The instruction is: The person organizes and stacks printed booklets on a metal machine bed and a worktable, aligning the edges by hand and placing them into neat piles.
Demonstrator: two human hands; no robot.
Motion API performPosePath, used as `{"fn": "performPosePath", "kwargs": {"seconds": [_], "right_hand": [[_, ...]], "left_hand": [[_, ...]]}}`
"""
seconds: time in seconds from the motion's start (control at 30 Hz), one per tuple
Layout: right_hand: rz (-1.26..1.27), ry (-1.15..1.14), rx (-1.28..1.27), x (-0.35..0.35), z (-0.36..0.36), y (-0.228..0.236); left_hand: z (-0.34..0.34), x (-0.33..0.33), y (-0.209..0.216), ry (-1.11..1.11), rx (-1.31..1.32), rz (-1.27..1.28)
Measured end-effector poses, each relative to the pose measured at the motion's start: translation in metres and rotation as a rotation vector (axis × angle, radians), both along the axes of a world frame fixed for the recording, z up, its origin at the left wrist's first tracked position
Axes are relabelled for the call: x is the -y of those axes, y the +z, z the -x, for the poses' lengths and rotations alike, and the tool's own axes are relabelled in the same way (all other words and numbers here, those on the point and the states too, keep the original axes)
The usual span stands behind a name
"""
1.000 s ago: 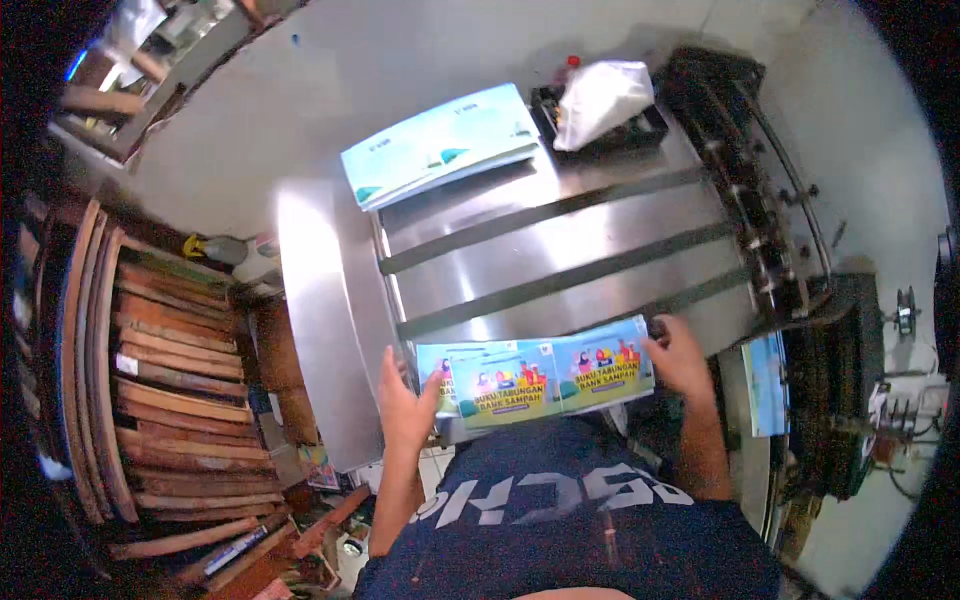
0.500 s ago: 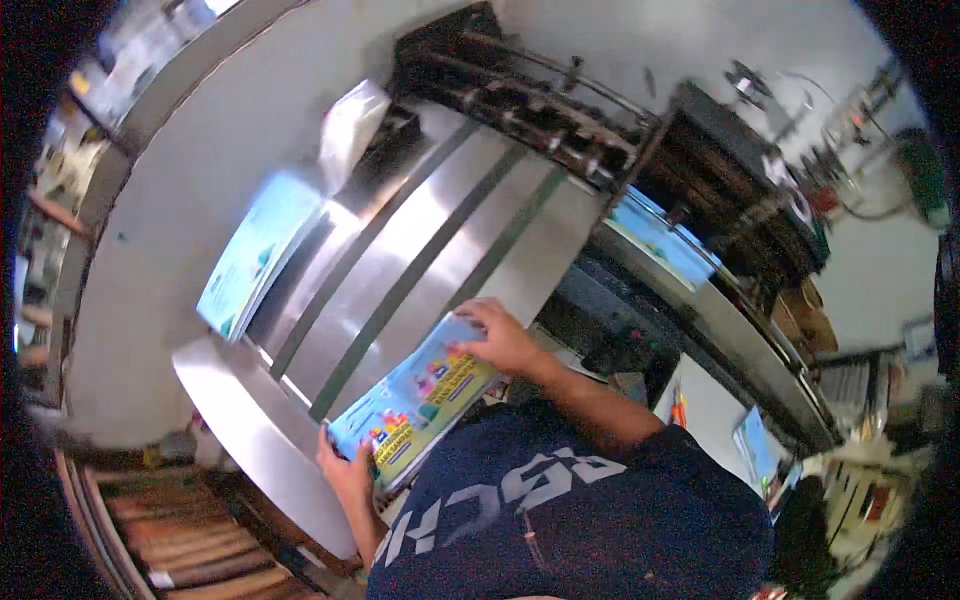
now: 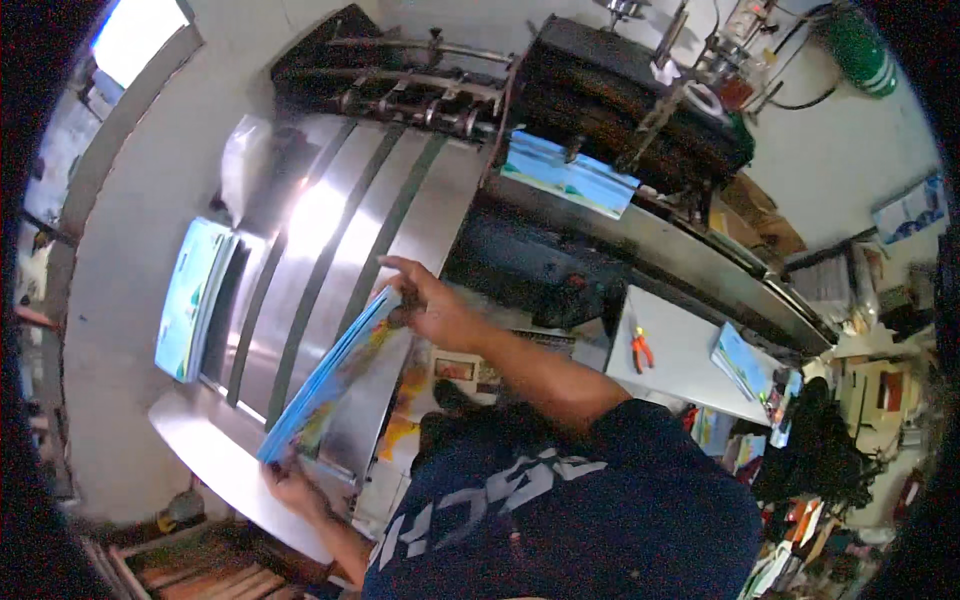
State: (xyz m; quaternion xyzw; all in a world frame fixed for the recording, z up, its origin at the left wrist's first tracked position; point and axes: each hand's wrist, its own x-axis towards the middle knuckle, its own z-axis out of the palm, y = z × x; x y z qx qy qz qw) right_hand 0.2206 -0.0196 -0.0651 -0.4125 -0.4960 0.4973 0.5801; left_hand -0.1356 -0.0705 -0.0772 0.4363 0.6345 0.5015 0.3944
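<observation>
I hold a stack of blue printed booklets (image 3: 333,372) between both hands, turned nearly edge-on over the metal machine table (image 3: 430,205). My left hand (image 3: 290,480) is closed on its lower end. At the upper end my right hand (image 3: 432,305) grips the other corner, with the index finger stretched out over the metal. Dark green belts (image 3: 312,290) run along the table beneath the stack. Another pile of blue printed sheets (image 3: 185,300) leans at the table's left side.
Blue printed sheets (image 3: 570,175) lie under the black machine unit (image 3: 625,95) at the back. Orange-handled pliers (image 3: 641,350) and blue booklets (image 3: 740,358) rest on a white side table (image 3: 672,385) to the right. A curved white panel (image 3: 225,460) edges the machine at lower left.
The held stack has tipped from showing its printed cover to nearly edge-on, and both hands have shifted left with it. The view has swung to the right.
</observation>
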Motion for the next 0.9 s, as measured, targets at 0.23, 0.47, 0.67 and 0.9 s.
{"fn": "performPosePath", "kwargs": {"seconds": [0.23,0.47,0.67,0.9], "right_hand": [[0.088,-0.028,0.276,0.049,-0.027,-0.025],[0.180,-0.403,0.075,0.198,-0.136,-0.011],[0.222,-0.739,0.210,0.327,-0.200,-0.018],[0.515,-0.843,0.026,0.418,-0.195,-0.016]], "left_hand": [[-0.047,0.013,-0.011,-0.114,-0.028,-0.200],[-0.165,0.048,0.058,-0.404,0.029,-0.282],[-0.265,0.065,0.047,-0.745,-0.044,-0.183],[-0.344,0.068,0.007,-1.172,-0.135,0.113]]}}
